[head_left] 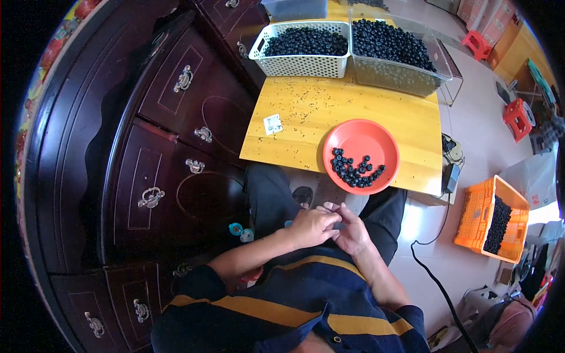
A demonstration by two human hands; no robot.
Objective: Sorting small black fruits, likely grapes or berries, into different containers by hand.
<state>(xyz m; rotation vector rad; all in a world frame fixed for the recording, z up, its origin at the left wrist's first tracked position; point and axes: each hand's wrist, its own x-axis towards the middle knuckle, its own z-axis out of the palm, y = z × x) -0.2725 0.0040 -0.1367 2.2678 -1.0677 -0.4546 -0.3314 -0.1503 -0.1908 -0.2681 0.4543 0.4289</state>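
Observation:
My left hand (pixel 313 227) and my right hand (pixel 353 232) meet in front of my belly, just short of the table's front edge. The left fingers are curled in against the right hand, whose fingers are bent too. Whatever lies between them, if anything, is hidden. Beyond the hands, a round red plastic dish (pixel 366 141) stands at the table's front edge. Several small black ring-shaped parts (pixel 354 175) lie in its near half, some showing a hole through the middle.
On the yellow table (pixel 300 141), a white perforated basket (pixel 306 67) and a clear bin (pixel 394 76) hold many black parts. A printed card (pixel 273 124) lies at left. Dark drawers (pixel 170 176) flank my left. An orange crate (pixel 471 217) and a black cable (pixel 438 282) are right.

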